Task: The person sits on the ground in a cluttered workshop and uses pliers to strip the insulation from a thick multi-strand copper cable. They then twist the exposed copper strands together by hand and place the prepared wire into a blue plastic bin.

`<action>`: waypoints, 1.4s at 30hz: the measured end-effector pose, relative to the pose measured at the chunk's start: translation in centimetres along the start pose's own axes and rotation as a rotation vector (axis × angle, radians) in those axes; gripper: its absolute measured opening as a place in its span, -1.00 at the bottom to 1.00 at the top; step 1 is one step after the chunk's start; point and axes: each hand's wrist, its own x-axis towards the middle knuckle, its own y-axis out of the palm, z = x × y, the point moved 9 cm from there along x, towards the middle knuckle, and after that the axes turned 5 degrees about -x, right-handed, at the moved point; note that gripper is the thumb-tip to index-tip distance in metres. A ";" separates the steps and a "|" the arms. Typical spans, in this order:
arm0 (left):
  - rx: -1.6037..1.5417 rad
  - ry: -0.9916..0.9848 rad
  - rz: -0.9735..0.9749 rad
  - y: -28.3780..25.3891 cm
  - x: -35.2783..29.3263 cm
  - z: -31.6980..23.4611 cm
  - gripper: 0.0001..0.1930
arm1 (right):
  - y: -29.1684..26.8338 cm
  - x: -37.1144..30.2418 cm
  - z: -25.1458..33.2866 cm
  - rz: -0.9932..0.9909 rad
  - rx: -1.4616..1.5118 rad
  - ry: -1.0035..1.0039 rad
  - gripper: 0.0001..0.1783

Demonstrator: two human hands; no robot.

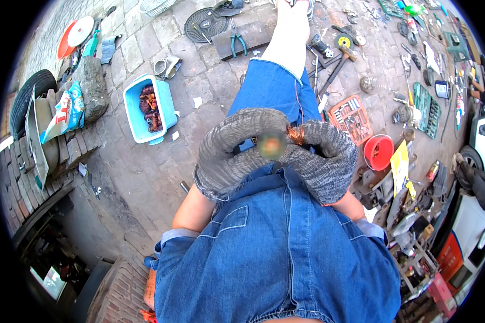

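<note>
Both hands wear grey knitted gloves and meet in front of my body, above my lap. My left hand (237, 145) is closed, its fingers curled toward the middle. Between the hands is a small roundish thing (271, 145), greenish with an orange centre, too blurred to name. My right hand (326, 156) is closed beside it, its fingers around a tuft of copper wire (295, 134). A thin reddish strand (298, 99) runs up from the tuft across my blue denim trousers.
A light blue basin (170, 107) holding dark reddish coils (151, 110) stands to the left. Pliers (237, 40) and a black fan grille (206, 25) lie ahead. Right are a hammer (339, 64), an orange socket case (352, 119), a red bucket (380, 152) and scattered scrap.
</note>
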 end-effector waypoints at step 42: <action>-0.177 -0.226 -0.099 0.2 -0.4 2.2 -0.51 | 0.8 0.7 -1.8 0.123 0.078 0.234 -0.72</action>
